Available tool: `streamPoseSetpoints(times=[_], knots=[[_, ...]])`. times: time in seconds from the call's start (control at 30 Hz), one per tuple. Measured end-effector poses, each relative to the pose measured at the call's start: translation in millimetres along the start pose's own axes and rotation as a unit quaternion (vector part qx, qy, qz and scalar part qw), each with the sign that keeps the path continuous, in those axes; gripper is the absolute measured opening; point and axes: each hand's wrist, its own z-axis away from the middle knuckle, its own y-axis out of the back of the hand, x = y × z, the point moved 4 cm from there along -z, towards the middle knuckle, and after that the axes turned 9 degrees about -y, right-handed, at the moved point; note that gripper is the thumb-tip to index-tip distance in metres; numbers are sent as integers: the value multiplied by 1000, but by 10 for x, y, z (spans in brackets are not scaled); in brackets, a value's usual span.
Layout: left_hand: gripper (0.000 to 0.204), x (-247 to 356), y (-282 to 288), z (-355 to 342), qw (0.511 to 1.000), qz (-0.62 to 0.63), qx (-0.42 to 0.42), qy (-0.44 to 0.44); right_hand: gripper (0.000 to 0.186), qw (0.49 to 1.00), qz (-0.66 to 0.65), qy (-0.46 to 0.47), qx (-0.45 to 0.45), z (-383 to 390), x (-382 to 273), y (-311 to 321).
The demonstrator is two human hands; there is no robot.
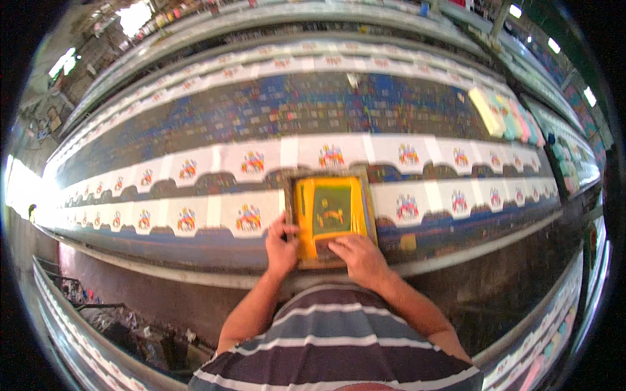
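Note:
A screen-printing frame [371,218] lies on the near row of printed white cloth, in front of me. Yellow ink [304,242] covers much of its inside, around a darker green mesh window [331,202] with a small design in it. My left hand [283,247] is closed round the frame's lower left side. At the frame's near end, my right hand [360,258] grips a squeegee [324,246] that is smeared with yellow and lies low across the screen. The squeegee is partly hidden by my fingers. The cloth under the frame is hidden too.
White cloth pieces [225,212] with colourful prints run in rows along the long dark table [215,107]. Folded pastel cloths [505,117] lie in a stack at the far right. The table's near edge [215,279] passes just before my body. More long tables stand beyond and behind.

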Motion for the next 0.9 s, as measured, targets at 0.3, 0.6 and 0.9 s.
streamPoseSetpoints(times=[0.3,0.6,0.9], knots=[[31,-101,-80,38,998,54,33,-19,45,999,35,-23,28,-942,568,-34],[28,-85,-79,24,999,29,27,-36,48,999,28,-31,-3,-1472,849,23],[25,-204,-132,18,998,48,29,-6,55,996,68,-2,-64,-890,500,-87]])
